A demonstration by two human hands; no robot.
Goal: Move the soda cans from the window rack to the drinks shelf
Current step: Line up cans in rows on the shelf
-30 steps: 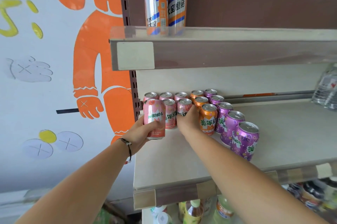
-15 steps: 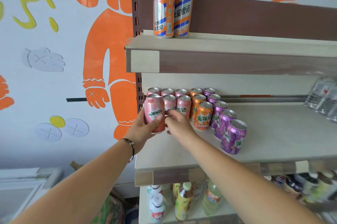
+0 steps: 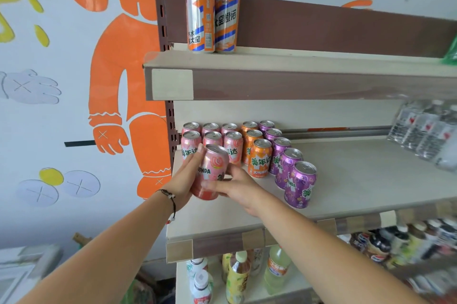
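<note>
Fingers (image 3: pixel 197 159) of our left hand (image 3: pixel 184 181) wrap the left side of a pink Mirinda can (image 3: pixel 212 170), while our right hand (image 3: pixel 237 186) curls round its lower right side, so both clamp it. We hold it tilted, top leaning right, above the drinks shelf (image 3: pixel 358 180) near its left edge, just in front of the pink cans (image 3: pixel 212 136) ranked at the back left corner. Beside these stand orange cans (image 3: pixel 258 157), then purple cans (image 3: pixel 299 183) running toward the front edge. Two tall cans (image 3: pixel 212 10) stand on the upper shelf (image 3: pixel 296 83), water bottles (image 3: pixel 425 130) at the right edge.
</note>
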